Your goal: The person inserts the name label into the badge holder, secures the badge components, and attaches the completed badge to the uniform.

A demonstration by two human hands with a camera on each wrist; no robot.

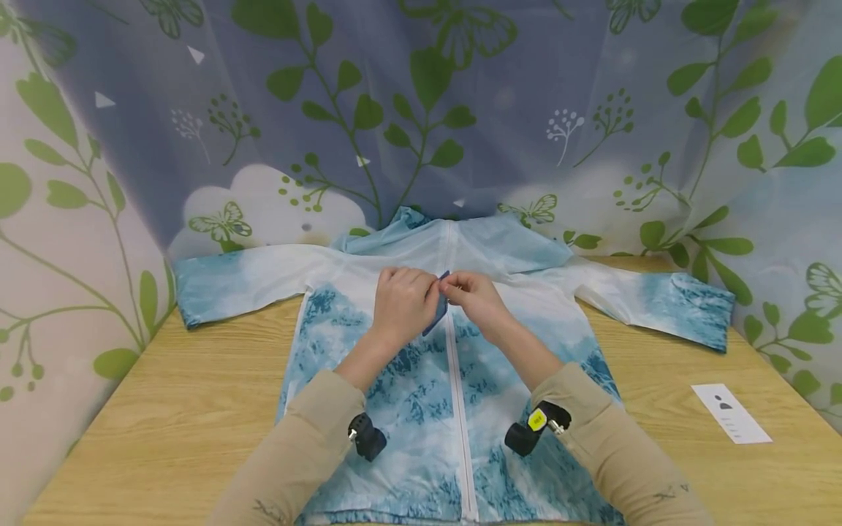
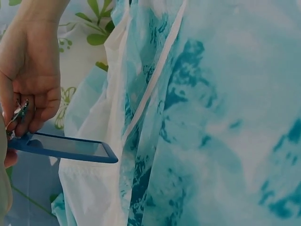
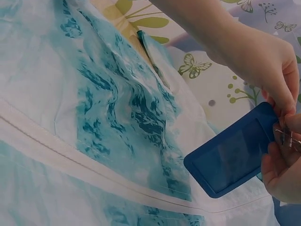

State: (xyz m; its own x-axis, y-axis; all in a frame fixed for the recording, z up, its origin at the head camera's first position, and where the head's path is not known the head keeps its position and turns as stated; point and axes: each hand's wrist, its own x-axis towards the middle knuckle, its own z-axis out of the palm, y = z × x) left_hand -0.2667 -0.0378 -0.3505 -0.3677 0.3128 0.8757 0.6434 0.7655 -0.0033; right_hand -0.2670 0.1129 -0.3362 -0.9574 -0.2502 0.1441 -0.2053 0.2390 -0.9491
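Observation:
Over the upper front of a blue-and-white zip jacket [image 1: 421,409], both hands meet at a blue badge holder [image 3: 230,150] with a clear window. My left hand [image 1: 408,303] grips the holder by its end, and the rest of it sticks out from the fingers. Fingers of my right hand [image 1: 476,299] pinch a small metal clip [image 2: 19,113] at that same end. In the right wrist view the clip lies between the fingertips of both hands. The jacket is spread face up, its zipper [image 1: 457,394] running down the middle and its sleeves out to the sides.
To the right of the jacket, a white card [image 1: 730,414] with a person icon and text lines lies on the wooden table [image 1: 164,409]. A leaf-and-butterfly patterned curtain [image 1: 368,88] closes off the back and both sides. The jacket's collar lies against it.

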